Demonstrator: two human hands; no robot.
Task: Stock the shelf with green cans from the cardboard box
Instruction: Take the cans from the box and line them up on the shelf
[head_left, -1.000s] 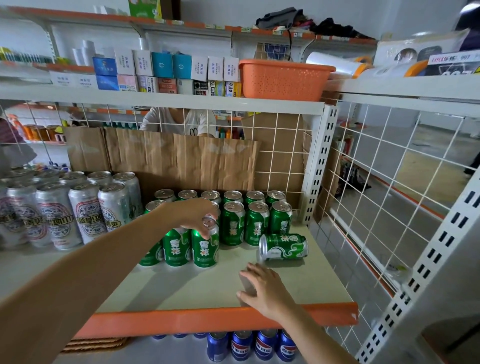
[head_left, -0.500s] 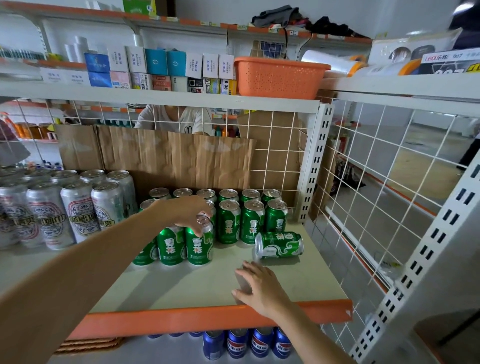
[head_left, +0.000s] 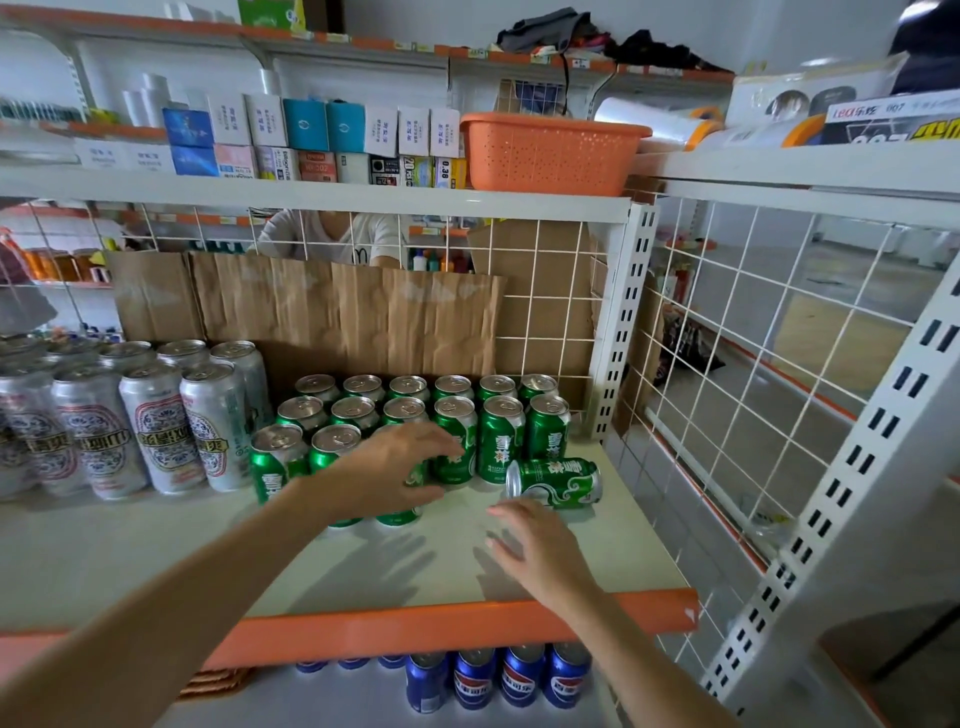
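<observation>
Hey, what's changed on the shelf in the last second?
The left hand has loosened its grip on the top of the front can and now lies spread across it. The right hand has shifted a little forward over the shelf toward the lying can, without touching it. That can, the upright green rows and the silver cans stayed put.

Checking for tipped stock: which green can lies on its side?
The rightmost front can, just beyond the right hand; all other green cans stand upright.
</observation>
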